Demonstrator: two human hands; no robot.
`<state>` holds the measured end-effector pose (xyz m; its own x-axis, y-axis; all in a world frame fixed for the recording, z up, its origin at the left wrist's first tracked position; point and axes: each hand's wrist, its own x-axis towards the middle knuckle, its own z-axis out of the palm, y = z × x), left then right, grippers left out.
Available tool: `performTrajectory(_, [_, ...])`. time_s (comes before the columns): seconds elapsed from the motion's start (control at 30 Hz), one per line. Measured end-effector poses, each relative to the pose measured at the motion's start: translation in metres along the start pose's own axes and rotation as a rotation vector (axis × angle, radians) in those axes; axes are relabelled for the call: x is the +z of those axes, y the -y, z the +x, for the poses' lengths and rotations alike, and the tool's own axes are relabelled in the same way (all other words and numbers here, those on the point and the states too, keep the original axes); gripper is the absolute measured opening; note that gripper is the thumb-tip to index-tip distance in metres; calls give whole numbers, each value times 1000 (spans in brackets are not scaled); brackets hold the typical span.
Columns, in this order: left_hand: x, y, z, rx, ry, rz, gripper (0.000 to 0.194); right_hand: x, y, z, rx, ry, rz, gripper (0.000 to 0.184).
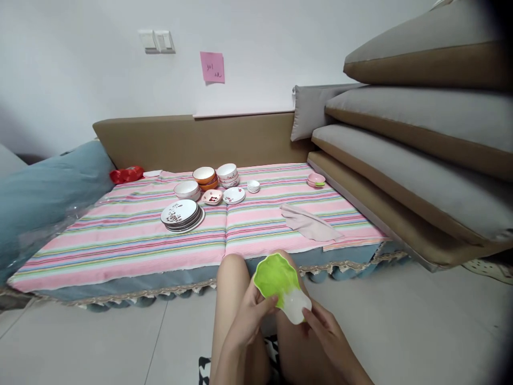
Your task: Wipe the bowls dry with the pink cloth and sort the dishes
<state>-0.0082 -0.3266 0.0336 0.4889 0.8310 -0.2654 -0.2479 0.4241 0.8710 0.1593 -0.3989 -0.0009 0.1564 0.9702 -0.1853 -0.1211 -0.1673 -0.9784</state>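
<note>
A green and white dish shaped like a leafy cabbage (276,275) is held above my lap, its hollow side facing up. My left hand (252,313) grips its left edge, thumb on the inner surface and fingers beneath. At the white end, my right hand (323,323) pinches the rim with the thumb on top; its other fingers are partly hidden below. Beyond my knees, a crumpled pale pink cloth (308,222) lies on the striped cover. Small pink bowls (316,179) with a green tab sit farther right.
On the striped cover (132,235) stand stacked plates (180,212), white bowls (227,172), orange bowls (204,175), a square patterned dish (212,197), flat white plates (234,195) and small white dishes (253,185). A red bundle (126,174) lies far left. Grey-brown cushions (417,117) pile up at right.
</note>
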Motion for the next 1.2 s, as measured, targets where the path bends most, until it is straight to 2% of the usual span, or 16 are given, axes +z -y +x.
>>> performTrajectory(0.07, [3,-2,4,42,71,64,73,-1,-2,0,34,23,-7,47])
performTrajectory(0.13, [4,-3,6,70,139,89,79,-5,-6,3,57,-20,12,48])
performTrajectory(0.2, [-2,-1,5,28,162,136,86,-12,-12,8,97,-87,36,48])
performTrajectory(0.27, [-17,2,1,-46,106,231,85,-18,-18,15,151,-138,62,49])
performTrajectory(0.43, [-67,10,-20,-210,-144,363,65,-25,-26,27,245,-189,94,49])
performTrajectory(0.53, [-85,18,-38,-359,-252,384,67,-27,-26,30,241,-199,97,47])
performTrajectory(0.67, [-91,40,-54,-506,-134,394,71,-28,-26,36,268,-203,81,45])
performTrajectory(0.73, [-89,53,-55,-526,-186,387,74,-27,-24,40,296,-222,88,47])
performTrajectory(0.83, [-84,70,-54,-488,-390,335,79,-25,-18,45,294,-236,108,63])
performTrajectory(0.93, [-85,82,-56,-450,-496,327,80,-24,-16,51,305,-224,106,75])
performTrajectory(1.03, [-94,89,-58,-435,-536,351,77,-23,-23,57,338,-221,104,76])
performTrajectory(1.2, [-110,89,-51,-452,-457,346,61,-17,-33,73,331,-224,107,80])
